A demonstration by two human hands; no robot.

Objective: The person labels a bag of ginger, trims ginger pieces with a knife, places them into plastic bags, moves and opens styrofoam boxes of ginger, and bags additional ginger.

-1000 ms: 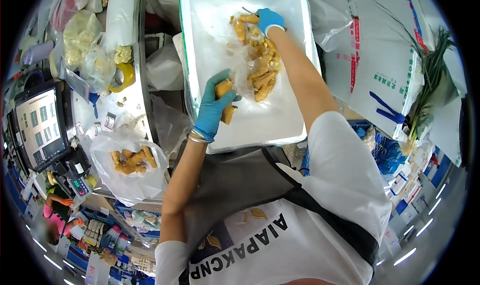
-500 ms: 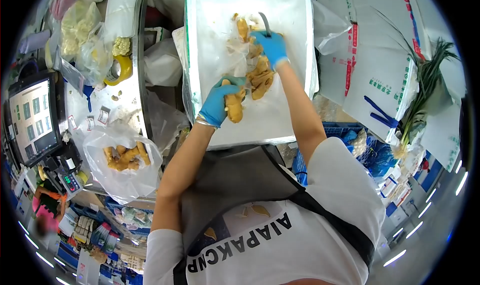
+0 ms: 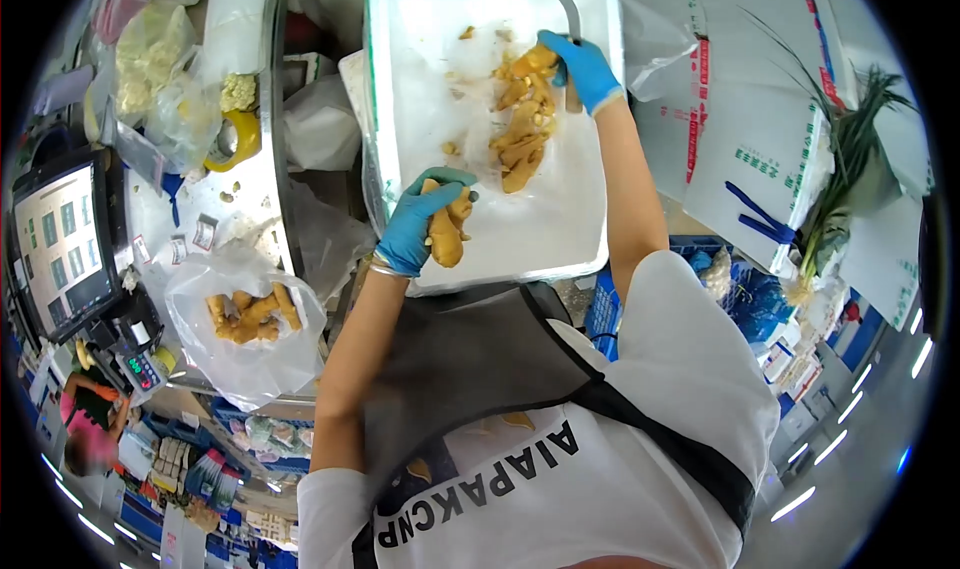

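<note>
My left hand (image 3: 415, 224), in a blue glove, is closed round a piece of ginger (image 3: 447, 229) over the near left part of a white foam box (image 3: 535, 249). My right hand (image 3: 585, 69), also gloved in blue, is at the right side of the box. It is wrapped round the handle of a curved knife (image 3: 569, 14), whose blade points away from me, and its fingertips touch a ginger piece at the top of the heap. The ginger heap (image 3: 522, 139) lies in the middle of the box, with small scraps to its left.
On the left counter are ginger in a plastic bag (image 3: 250, 314), yellow tape (image 3: 238, 141), bagged cauliflower (image 3: 150, 69), a screen (image 3: 65, 249) and a scale (image 3: 140, 369). Green leafy stalks (image 3: 850, 169) lie over foam lids (image 3: 740, 139) at the right. Another person (image 3: 92, 419) stands at the lower left.
My right hand came down onto the heap, then moved right with the knife. Ginger and clear plastic at the heap's left have shifted. My left hand keeps hold of ginger, slightly lower.
</note>
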